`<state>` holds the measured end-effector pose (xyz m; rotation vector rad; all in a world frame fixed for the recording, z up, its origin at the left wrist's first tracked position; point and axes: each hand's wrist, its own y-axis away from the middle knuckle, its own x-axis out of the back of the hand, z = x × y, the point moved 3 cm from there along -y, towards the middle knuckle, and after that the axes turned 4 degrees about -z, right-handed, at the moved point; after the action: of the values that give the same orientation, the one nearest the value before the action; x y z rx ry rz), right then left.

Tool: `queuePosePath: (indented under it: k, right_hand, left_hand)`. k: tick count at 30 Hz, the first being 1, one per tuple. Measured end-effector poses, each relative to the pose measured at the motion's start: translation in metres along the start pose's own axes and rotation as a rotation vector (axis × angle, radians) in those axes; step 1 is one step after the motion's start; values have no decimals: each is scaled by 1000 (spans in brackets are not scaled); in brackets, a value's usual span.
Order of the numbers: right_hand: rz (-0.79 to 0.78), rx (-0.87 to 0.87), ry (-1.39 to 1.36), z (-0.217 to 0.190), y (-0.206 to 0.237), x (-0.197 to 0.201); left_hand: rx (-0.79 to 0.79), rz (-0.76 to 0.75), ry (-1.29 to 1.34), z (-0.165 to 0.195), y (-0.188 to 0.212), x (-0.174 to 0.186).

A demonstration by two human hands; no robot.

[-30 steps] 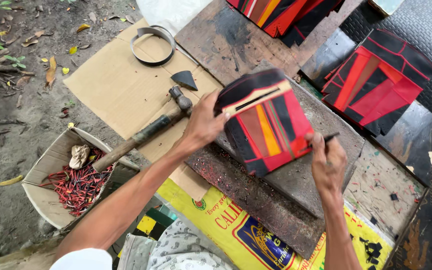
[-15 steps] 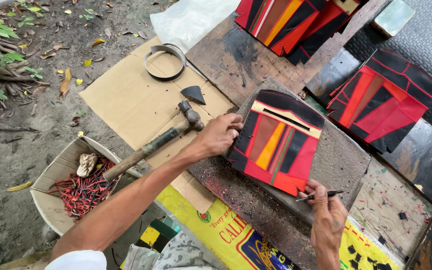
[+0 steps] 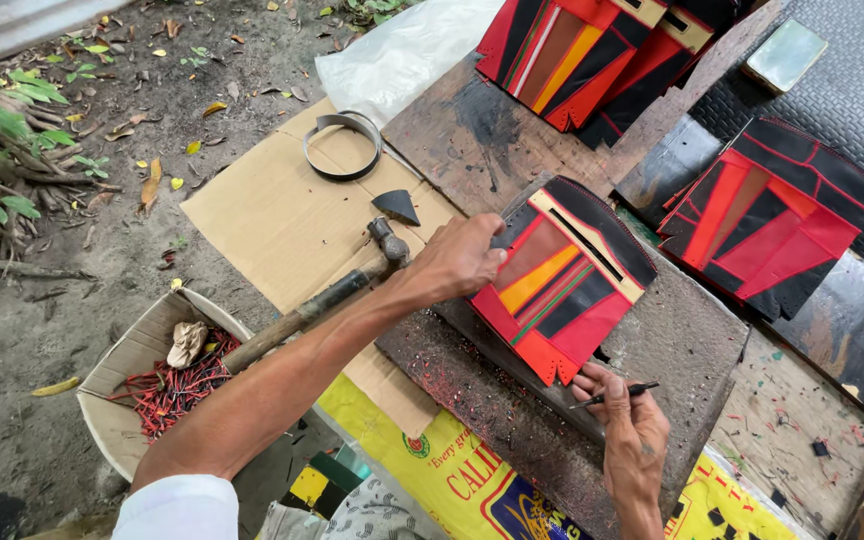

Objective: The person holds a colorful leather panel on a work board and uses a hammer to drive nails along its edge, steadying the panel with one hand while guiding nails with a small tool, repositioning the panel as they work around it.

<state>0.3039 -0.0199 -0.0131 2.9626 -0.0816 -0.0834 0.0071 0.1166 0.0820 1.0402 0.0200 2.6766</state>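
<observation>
My left hand [image 3: 459,262] grips the left edge of a flat patchwork piece [image 3: 564,282] of red, black, orange and cream material, pressing it on a dark worn board [image 3: 672,340]. My right hand [image 3: 628,418] sits just below the piece's lower scalloped edge and pinches a thin dark tool [image 3: 612,394] that lies nearly level. A hammer [image 3: 324,300] with a wooden handle lies on cardboard under my left forearm.
Similar red and black pieces lie at the top [image 3: 592,55] and at the right [image 3: 767,215]. A cardboard box [image 3: 122,400] of red scraps stands at the lower left. A metal ring [image 3: 342,145] and a small dark wedge [image 3: 396,206] rest on the cardboard sheet [image 3: 272,220].
My left hand has turned the patchwork piece and laid it flatter on the board. My right hand has dropped away below the piece's lower edge with the thin tool.
</observation>
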Motion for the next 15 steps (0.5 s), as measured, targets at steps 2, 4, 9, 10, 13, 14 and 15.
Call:
queuePosePath:
  k: [2, 4, 9, 10, 13, 14, 15]
  right_hand:
    - [-18, 38, -179, 0, -1, 2]
    - [-16, 29, -214, 0, 0, 7]
    - [-8, -2, -181, -1, 9, 10]
    - [-5, 6, -185, -1, 10, 9]
    - [-6, 23, -184, -3, 11, 7]
    - [-6, 30, -184, -3, 10, 7]
    - [-11, 33, -195, -3, 10, 6]
  left_hand:
    - [16, -29, -33, 9, 4, 3]
    - [25, -65, -62, 11, 6, 0]
    - [-151, 108, -37, -4, -4, -14]
    - [-186, 162, 32, -10, -11, -14]
    - [-73, -16, 251, -41, -32, -15]
    - [-39, -16, 262, -49, -37, -16]
    - [-4, -20, 273, -56, -40, -17]
